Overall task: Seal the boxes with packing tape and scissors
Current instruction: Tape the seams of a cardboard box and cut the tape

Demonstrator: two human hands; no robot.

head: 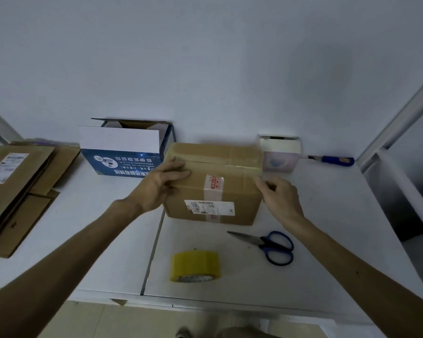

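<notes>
A brown cardboard box (213,184) with a shipping label stands in the middle of the white table (327,240), flaps closed and a strip of tape along its top seam. My left hand (159,184) lies flat on the box's top left corner, fingers straight. At the box's right edge my right hand (276,196) has curled fingers that pinch the tape end. A yellow tape roll (195,265) lies in front of the box. Blue-handled scissors (269,245) lie closed to the roll's right.
An open blue-and-white box (125,150) stands at the back left. Flattened cardboard (17,189) is stacked at the far left. A small white open box (280,152) and a blue-handled tool (332,160) sit by the back wall. A metal frame (388,132) rises on the right.
</notes>
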